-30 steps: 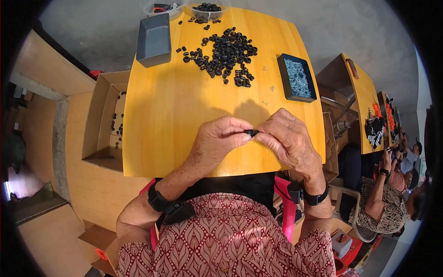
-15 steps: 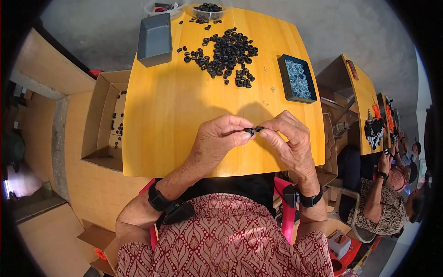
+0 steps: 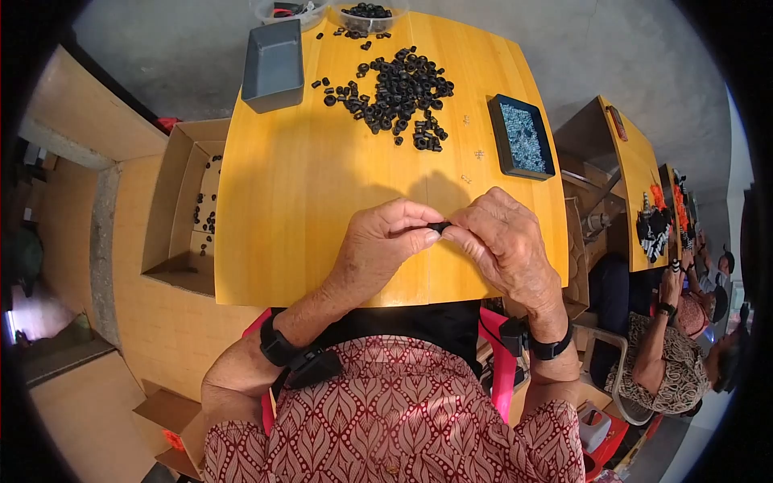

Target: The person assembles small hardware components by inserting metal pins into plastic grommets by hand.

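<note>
Over the near part of the wooden table, my left hand (image 3: pixel 377 245) pinches a small black part (image 3: pixel 439 227) between thumb and fingertips. My right hand (image 3: pixel 509 245) meets it there, its thumb and fingers closed on the same black part from the right. The fingers cover most of the piece, so its exact shape is hidden. Beyond the hands lies a heap of small black ring-like and tubular pieces (image 3: pixel 403 88), loose on the tabletop.
A dark tray (image 3: pixel 496 129) of tiny silvery pieces (image 3: pixel 523 137) sits at the right, with a few clear bits beside it. A grey bin (image 3: pixel 274 68) and clear tubs (image 3: pixel 368 22) stand far left. Left of the table is a cardboard box (image 3: pixel 181 217). People work at far right.
My right hand has turned and closed in over the black part, which shows less now. The left hand keeps nearly the same place and pinch.
</note>
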The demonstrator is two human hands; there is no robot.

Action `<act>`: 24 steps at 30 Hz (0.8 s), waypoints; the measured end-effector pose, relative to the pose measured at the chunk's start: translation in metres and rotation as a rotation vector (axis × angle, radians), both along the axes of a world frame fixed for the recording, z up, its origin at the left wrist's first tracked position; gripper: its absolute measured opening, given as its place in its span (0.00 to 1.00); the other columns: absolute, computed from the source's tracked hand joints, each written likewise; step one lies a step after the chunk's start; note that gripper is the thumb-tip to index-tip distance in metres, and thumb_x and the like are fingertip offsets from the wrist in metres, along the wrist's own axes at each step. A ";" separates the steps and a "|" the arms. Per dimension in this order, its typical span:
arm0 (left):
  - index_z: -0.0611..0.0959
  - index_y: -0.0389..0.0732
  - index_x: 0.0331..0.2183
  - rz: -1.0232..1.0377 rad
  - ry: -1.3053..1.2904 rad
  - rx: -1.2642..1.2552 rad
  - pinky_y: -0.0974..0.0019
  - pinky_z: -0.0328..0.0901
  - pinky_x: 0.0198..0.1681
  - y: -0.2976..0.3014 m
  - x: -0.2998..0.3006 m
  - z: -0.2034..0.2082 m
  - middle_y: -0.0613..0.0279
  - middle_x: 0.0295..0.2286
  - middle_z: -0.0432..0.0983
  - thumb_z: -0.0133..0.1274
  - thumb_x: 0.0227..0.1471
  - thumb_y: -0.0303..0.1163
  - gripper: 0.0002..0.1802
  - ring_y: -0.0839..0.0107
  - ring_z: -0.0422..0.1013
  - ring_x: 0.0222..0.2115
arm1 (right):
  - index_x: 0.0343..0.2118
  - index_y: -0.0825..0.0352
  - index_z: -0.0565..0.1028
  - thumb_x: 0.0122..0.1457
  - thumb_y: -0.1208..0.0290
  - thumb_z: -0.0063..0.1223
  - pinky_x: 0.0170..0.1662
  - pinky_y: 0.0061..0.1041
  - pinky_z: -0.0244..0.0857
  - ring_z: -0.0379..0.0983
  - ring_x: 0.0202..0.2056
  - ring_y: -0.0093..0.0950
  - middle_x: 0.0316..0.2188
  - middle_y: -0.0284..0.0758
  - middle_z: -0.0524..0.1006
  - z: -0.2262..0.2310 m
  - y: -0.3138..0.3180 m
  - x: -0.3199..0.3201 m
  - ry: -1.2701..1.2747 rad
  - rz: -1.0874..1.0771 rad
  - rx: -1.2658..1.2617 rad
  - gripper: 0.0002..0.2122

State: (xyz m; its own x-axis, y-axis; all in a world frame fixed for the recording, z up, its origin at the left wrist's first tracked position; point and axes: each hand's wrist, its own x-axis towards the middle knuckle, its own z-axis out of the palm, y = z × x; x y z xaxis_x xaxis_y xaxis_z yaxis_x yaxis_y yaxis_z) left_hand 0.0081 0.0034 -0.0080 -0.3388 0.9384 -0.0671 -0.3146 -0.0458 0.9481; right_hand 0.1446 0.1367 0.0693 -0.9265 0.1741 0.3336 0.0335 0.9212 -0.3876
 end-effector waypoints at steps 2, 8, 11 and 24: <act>0.80 0.32 0.41 0.014 -0.010 0.001 0.76 0.68 0.43 0.000 0.000 0.000 0.62 0.35 0.80 0.55 0.54 0.22 0.10 0.80 0.73 0.37 | 0.28 0.68 0.77 0.51 0.75 0.62 0.30 0.31 0.66 0.68 0.26 0.35 0.22 0.36 0.72 -0.001 -0.002 -0.002 0.023 -0.003 -0.002 0.05; 0.80 0.32 0.41 0.054 -0.103 0.009 0.74 0.68 0.44 0.000 0.003 0.000 0.61 0.36 0.80 0.55 0.54 0.22 0.11 0.78 0.74 0.37 | 0.32 0.71 0.77 0.48 0.78 0.64 0.29 0.29 0.66 0.69 0.26 0.35 0.23 0.37 0.72 -0.022 -0.017 0.002 0.113 -0.085 0.162 0.09; 0.80 0.32 0.41 0.082 -0.141 0.017 0.74 0.68 0.45 0.000 0.006 -0.005 0.61 0.36 0.80 0.55 0.54 0.22 0.11 0.77 0.74 0.38 | 0.37 0.73 0.76 0.47 0.78 0.65 0.31 0.29 0.67 0.70 0.27 0.35 0.23 0.38 0.72 -0.030 -0.022 0.003 0.155 -0.109 0.138 0.13; 0.81 0.31 0.41 0.029 -0.157 -0.155 0.73 0.69 0.41 0.001 0.007 -0.006 0.62 0.35 0.79 0.55 0.56 0.29 0.13 0.77 0.73 0.36 | 0.37 0.73 0.75 0.47 0.75 0.64 0.32 0.31 0.65 0.69 0.27 0.34 0.23 0.37 0.71 -0.037 -0.029 0.005 0.077 -0.162 0.234 0.15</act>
